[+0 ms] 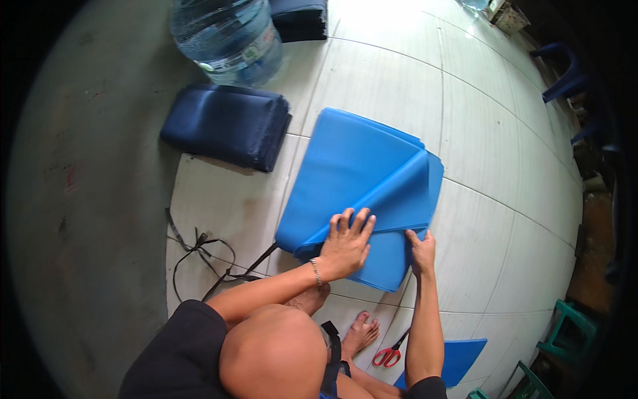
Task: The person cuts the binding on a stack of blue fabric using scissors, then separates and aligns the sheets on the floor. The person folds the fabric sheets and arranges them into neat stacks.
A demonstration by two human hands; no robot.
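Observation:
A stack of folded blue plastic sheeting [345, 166] lies on the floor in front of me, its top layer creased diagonally and partly turned over. My left hand [344, 246] rests on the near part of the sheeting, palm down with fingers spread. At the right edge my right hand [421, 253] pinches a folded edge of the sheeting between thumb and fingers. Red-handled scissors [387, 357] lie near my right forearm, their blades partly out of sight. Beside them is a flat blue piece [462, 359], partly covered by that arm.
A folded dark navy bundle [222, 126] sits at the left, with a large clear water bottle [229, 43] and another dark bundle [300, 18] beyond it. Black straps [212, 259] trail on the floor at left. Green stools [570, 332] and a blue chair [561, 70] stand along the right.

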